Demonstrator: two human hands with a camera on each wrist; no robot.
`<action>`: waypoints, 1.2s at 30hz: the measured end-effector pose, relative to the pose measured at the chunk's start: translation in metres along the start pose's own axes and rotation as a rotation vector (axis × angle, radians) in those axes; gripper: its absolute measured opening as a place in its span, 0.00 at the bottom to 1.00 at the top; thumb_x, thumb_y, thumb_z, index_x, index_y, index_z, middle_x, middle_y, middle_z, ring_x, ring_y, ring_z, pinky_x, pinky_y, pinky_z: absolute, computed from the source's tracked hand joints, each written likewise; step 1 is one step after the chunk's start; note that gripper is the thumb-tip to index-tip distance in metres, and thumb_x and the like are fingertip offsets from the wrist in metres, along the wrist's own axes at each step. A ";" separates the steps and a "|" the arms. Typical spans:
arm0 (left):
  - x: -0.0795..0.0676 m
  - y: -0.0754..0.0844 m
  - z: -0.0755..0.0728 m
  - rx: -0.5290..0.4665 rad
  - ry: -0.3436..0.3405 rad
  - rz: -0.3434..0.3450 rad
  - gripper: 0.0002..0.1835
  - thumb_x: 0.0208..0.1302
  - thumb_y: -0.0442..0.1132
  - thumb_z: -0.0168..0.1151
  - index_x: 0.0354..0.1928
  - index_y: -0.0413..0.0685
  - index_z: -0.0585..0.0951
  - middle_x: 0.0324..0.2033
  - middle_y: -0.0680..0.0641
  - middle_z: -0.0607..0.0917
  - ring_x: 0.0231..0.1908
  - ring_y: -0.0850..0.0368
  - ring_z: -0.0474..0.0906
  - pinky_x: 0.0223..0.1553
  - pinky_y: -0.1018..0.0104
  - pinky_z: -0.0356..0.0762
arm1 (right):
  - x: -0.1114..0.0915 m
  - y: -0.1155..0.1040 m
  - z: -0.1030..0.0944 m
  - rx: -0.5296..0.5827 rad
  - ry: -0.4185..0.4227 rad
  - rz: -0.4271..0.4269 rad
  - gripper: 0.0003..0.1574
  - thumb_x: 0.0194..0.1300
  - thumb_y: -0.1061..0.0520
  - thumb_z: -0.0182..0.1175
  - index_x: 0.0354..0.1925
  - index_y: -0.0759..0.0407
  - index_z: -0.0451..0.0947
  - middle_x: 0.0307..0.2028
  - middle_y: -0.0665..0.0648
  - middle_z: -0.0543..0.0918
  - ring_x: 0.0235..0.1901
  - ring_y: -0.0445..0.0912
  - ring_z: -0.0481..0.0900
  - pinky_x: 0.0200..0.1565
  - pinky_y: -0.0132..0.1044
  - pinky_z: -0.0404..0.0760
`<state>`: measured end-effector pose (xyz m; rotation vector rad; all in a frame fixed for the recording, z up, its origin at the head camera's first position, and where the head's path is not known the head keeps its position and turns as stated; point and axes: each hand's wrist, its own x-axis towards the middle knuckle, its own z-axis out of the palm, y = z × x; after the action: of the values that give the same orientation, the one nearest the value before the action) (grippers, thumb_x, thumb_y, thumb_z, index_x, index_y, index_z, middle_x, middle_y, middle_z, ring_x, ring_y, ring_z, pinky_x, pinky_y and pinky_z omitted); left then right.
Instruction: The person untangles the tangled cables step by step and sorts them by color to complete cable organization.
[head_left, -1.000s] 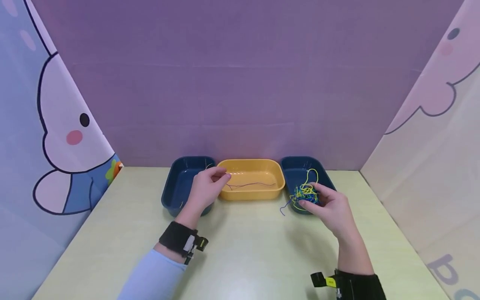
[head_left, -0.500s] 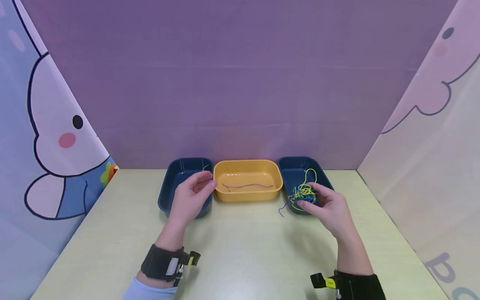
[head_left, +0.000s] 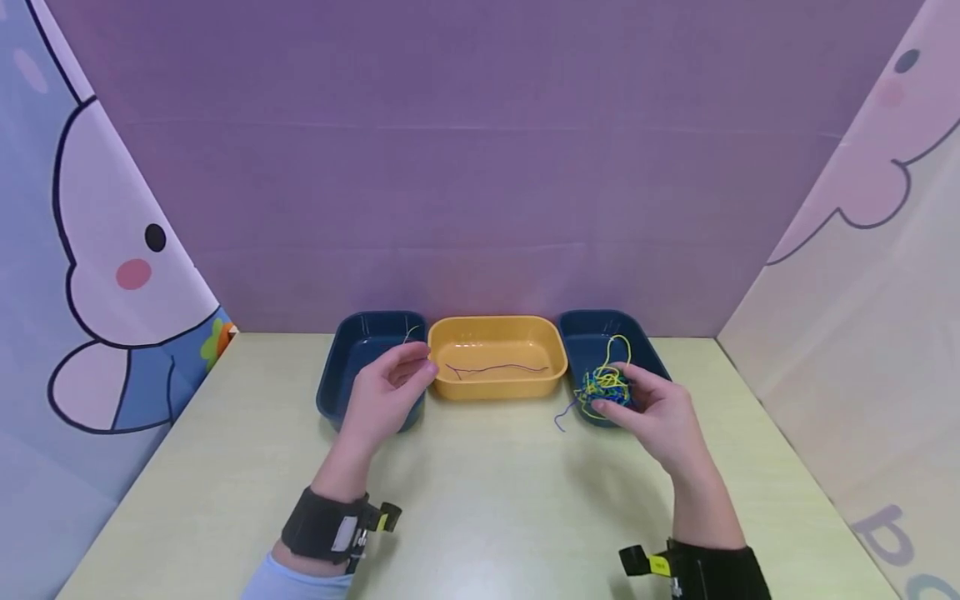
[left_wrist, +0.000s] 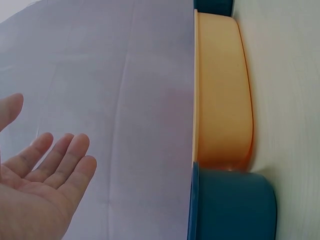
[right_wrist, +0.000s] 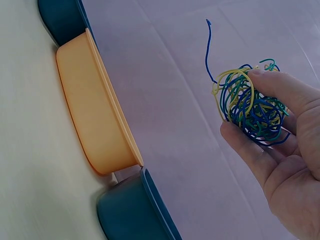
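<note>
My right hand (head_left: 654,410) pinches a tangled ball of blue, green and yellow threads (head_left: 606,385) between thumb and fingers above the front of the right dark blue tray (head_left: 581,332); the tangle of threads (right_wrist: 249,107) shows clearly in the right wrist view, a blue end sticking out. My left hand (head_left: 386,395) hovers empty, its fingers relaxed, over the left dark blue tray (head_left: 347,360), next to the yellow tray (head_left: 495,387). A single purple thread (head_left: 495,367) lies in the yellow tray. A thin pale thread (head_left: 408,334) lies in the left tray.
The three trays stand in a row at the back of a pale green table (head_left: 480,500), against a purple wall (head_left: 480,167). Cartoon-printed panels close off the left (head_left: 97,267) and right (head_left: 862,250) sides.
My left hand let go of the purple thread, which now lies in the yellow tray, and drew back left over the left blue tray. The right hand kept holding the tangle.
</note>
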<state>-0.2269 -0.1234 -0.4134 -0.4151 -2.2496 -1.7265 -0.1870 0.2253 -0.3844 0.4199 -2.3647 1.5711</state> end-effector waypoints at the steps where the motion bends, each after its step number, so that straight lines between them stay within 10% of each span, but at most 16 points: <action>1: 0.000 0.000 0.001 0.002 -0.005 0.004 0.21 0.63 0.49 0.65 0.55 0.49 0.77 0.50 0.51 0.80 0.48 0.62 0.76 0.51 0.64 0.76 | 0.000 0.000 0.001 -0.001 -0.003 0.003 0.28 0.53 0.69 0.69 0.54 0.68 0.75 0.42 0.67 0.82 0.38 0.49 0.82 0.36 0.31 0.83; 14: -0.010 0.010 0.031 0.002 -0.140 0.140 0.19 0.63 0.45 0.66 0.54 0.50 0.79 0.46 0.53 0.82 0.45 0.59 0.77 0.48 0.50 0.78 | 0.000 -0.012 0.018 0.006 -0.095 -0.002 0.29 0.54 0.68 0.69 0.54 0.66 0.74 0.43 0.64 0.81 0.38 0.49 0.81 0.36 0.33 0.83; 25: -0.020 0.019 0.057 0.039 -0.201 0.229 0.19 0.61 0.46 0.67 0.53 0.53 0.80 0.44 0.54 0.83 0.44 0.63 0.77 0.48 0.59 0.79 | 0.001 0.020 0.042 0.045 -0.174 0.019 0.32 0.52 0.53 0.74 0.55 0.52 0.76 0.44 0.55 0.82 0.40 0.45 0.81 0.38 0.37 0.84; 36: -0.025 0.021 0.072 0.079 -0.238 0.280 0.12 0.61 0.45 0.67 0.47 0.55 0.84 0.41 0.60 0.82 0.43 0.65 0.74 0.42 0.58 0.80 | -0.005 -0.021 0.051 0.049 -0.251 -0.036 0.30 0.54 0.66 0.70 0.56 0.65 0.75 0.43 0.61 0.82 0.36 0.46 0.83 0.35 0.37 0.84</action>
<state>-0.1991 -0.0498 -0.4225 -0.9132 -2.2738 -1.5084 -0.1776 0.1706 -0.3882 0.7038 -2.4868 1.6479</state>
